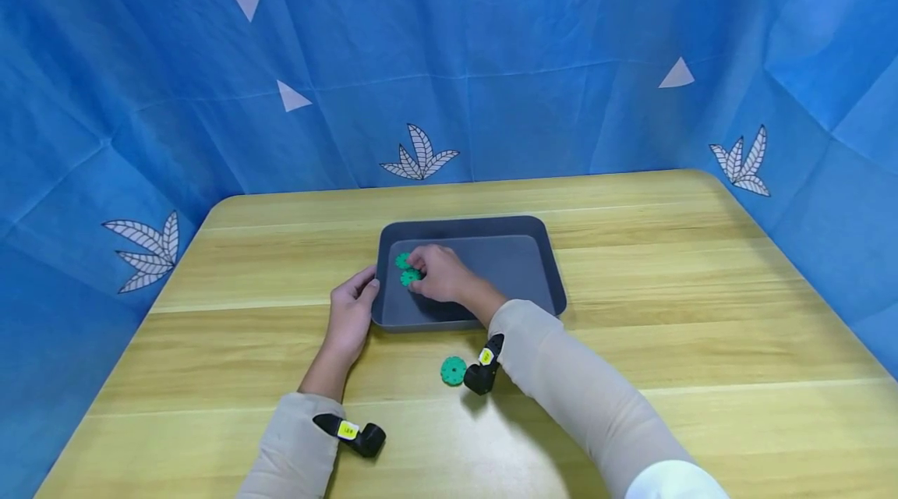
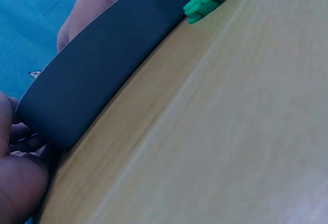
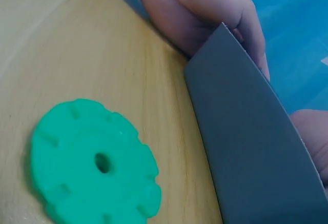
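On the desk (image 1: 631, 312) nearest the person, a green disc (image 1: 454, 370) lies flat just in front of the tray (image 1: 547, 249), apart from both hands. It looks like light, stiff plastic (notched around the rim, with a small centre hole), so I judge it easiest to pinch by its edge; it should not slip much or break. Further in, the left hand (image 1: 354, 312) rests against the tray's left wall, fingers relaxed. Beyond, inside the tray, the right hand (image 1: 438, 274) has its curled fingers on two more green discs (image 1: 406, 269); whether it pinches them I cannot tell.
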A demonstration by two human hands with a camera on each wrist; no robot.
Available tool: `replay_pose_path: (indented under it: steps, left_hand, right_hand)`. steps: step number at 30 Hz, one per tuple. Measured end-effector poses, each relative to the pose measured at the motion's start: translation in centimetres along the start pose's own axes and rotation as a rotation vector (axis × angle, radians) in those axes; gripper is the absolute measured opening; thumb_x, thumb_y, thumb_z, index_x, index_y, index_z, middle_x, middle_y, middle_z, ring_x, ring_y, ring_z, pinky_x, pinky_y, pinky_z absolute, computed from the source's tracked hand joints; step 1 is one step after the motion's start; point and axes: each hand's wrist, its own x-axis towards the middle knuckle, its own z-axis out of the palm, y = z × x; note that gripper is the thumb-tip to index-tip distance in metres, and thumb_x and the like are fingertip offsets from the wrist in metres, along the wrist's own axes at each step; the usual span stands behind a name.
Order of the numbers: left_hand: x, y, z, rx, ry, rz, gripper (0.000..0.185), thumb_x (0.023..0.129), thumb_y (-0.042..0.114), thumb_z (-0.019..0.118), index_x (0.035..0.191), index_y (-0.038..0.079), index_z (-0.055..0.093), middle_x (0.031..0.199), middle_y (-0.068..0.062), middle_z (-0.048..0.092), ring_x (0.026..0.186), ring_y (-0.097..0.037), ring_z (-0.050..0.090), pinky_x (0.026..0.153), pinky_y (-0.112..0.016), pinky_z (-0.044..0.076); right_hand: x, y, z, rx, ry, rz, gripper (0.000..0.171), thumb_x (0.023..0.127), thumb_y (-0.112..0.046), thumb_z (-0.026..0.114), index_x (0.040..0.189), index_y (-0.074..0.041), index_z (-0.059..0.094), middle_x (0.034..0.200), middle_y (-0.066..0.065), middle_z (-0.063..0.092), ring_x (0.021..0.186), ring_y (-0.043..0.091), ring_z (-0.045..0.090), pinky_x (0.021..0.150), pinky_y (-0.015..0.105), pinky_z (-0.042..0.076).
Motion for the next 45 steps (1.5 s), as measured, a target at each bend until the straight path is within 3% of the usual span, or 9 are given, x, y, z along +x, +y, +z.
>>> replay_pose_path:
  steps: [4,11,16,24,32,37,45]
  left_hand:
    - [0.0,-0.1,0.1,0.002,0.005,0.028,0.039,0.096,0.011,0.043,0.130,-0.006,0.047,0.128,-0.021,0.051,0.118,-0.024,0.049,0.094,-0.026,0.047]
    - [0.0,0.2,0.1,-0.010,-0.001,-0.020,0.037,0.096,0.010,0.041,0.131,-0.002,0.048,0.130,-0.016,0.051,0.121,-0.022,0.048,0.099,-0.031,0.044]
    - [0.0,0.2,0.0,-0.018,-0.004,-0.019,0.036,0.096,0.009,0.041,0.130,-0.002,0.048,0.130,-0.017,0.051,0.121,-0.023,0.047,0.101,-0.036,0.042]
    - [0.1,0.1,0.0,-0.003,0.006,-0.028,0.036,0.097,0.011,0.042,0.130,0.000,0.049,0.129,-0.015,0.053,0.119,-0.021,0.049,0.093,-0.022,0.046]
    - [0.1,-0.1,0.1,0.004,0.013,-0.019,0.035,0.096,0.010,0.042,0.129,-0.001,0.050,0.128,-0.016,0.053,0.118,-0.022,0.049,0.093,-0.024,0.047]
    - [0.0,0.2,0.1,0.003,0.007,-0.033,0.036,0.097,0.011,0.041,0.131,0.000,0.049,0.128,-0.014,0.052,0.118,-0.020,0.049,0.092,-0.020,0.046]
    - [0.0,0.2,0.1,0.008,0.014,-0.038,0.036,0.097,0.012,0.042,0.131,0.001,0.049,0.129,-0.012,0.052,0.119,-0.017,0.048,0.099,-0.027,0.043]
  right_hand:
    - [0.1,0.1,0.0,-0.002,0.002,0.007,0.035,0.083,-0.016,0.068,0.115,-0.006,0.060,0.108,0.007,0.063,0.102,0.018,0.057,0.090,0.030,0.048]
    - [0.0,0.1,0.1,-0.001,0.003,0.004,0.031,0.084,-0.015,0.066,0.113,-0.006,0.060,0.106,0.007,0.063,0.101,0.018,0.057,0.089,0.030,0.048]
    - [0.0,0.1,0.1,-0.003,0.010,-0.010,0.030,0.084,-0.014,0.066,0.112,-0.005,0.061,0.106,0.008,0.063,0.101,0.019,0.058,0.089,0.030,0.048]
    - [-0.2,0.0,0.0,-0.016,0.012,-0.016,0.031,0.084,-0.015,0.066,0.112,-0.005,0.061,0.106,0.007,0.064,0.101,0.018,0.059,0.090,0.030,0.048]
    - [-0.9,0.0,-0.4,-0.004,0.015,-0.037,0.029,0.083,-0.013,0.065,0.110,-0.004,0.061,0.104,0.008,0.064,0.098,0.017,0.059,0.087,0.027,0.049]
    - [-1.5,0.2,-0.7,0.015,0.020,-0.055,0.031,0.084,-0.013,0.065,0.113,-0.004,0.060,0.106,0.009,0.064,0.100,0.020,0.059,0.089,0.032,0.049]
    - [-2.9,0.8,-1.2,0.016,0.036,-0.089,0.032,0.084,-0.013,0.065,0.113,-0.002,0.059,0.106,0.010,0.063,0.099,0.021,0.059,0.087,0.034,0.050]
